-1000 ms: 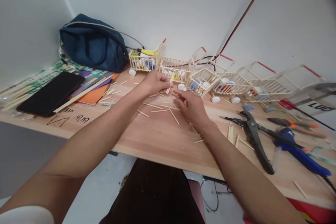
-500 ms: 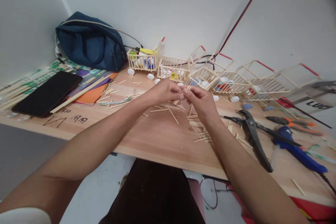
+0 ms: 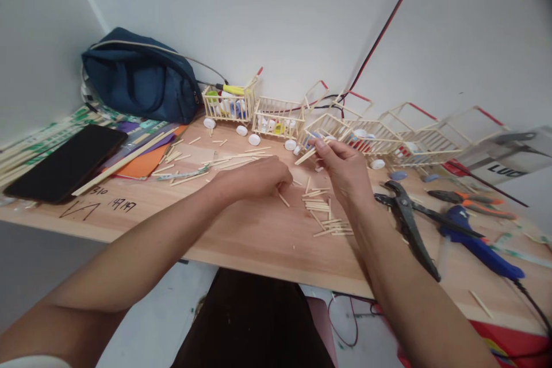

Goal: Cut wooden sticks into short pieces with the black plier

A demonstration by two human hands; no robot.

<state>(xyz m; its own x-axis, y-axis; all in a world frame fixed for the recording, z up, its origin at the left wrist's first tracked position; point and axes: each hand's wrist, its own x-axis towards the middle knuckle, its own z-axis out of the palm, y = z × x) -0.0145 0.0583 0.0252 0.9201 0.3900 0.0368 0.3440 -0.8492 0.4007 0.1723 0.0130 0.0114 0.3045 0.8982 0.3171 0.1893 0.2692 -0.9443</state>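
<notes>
My left hand [image 3: 254, 177] lies low on the wooden table [image 3: 259, 236], fingers curled over loose wooden sticks [image 3: 283, 200]; I cannot make out what they pinch. My right hand [image 3: 345, 168] is raised a little above the table and pinches a short bundle of wooden sticks [image 3: 305, 156] that points left. A small pile of cut sticks [image 3: 328, 213] lies just under and in front of the right hand. Behind both hands stands a row of little stick-built carts [image 3: 278, 117] with white wheels.
Black pliers [image 3: 409, 224], a blue glue gun [image 3: 478, 241] and orange-handled cutters [image 3: 470, 202] lie at the right. A dark blue bag [image 3: 138, 77], a black phone [image 3: 60, 164], orange paper [image 3: 144, 164] and long sticks fill the left. Red and black cables run up the wall.
My hands have parted. The left hand dropped to the table onto the loose sticks. The right hand moved right and now holds the stick bundle alone.
</notes>
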